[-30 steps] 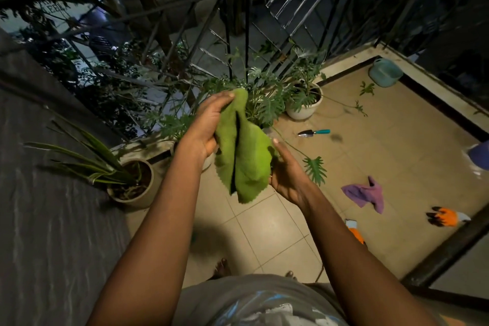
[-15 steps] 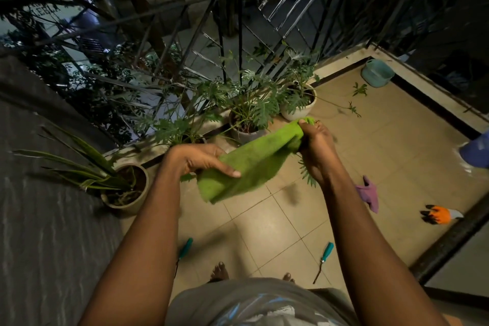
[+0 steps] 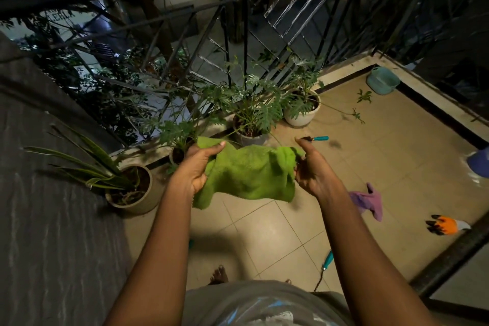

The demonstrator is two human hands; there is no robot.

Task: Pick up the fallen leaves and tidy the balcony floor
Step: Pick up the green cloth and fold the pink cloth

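Note:
I stand on a tiled balcony floor and hold a green cloth spread out at chest height. My left hand grips its left end, thumb on top. Bunched in the fingers of my right hand is the right end. Fallen green leaves lie on the tiles at the far right near a teal bucket, with another sprig on a thin stem closer in.
Potted plants stand along the railing: a beige pot, a grey pot, a white pot. On the tiles lie a purple cloth, an orange glove, and teal-handled tools.
The cloth hung folded from my raised left hand; both hands have since lowered and pulled it out flat between them. My view has shifted slightly.

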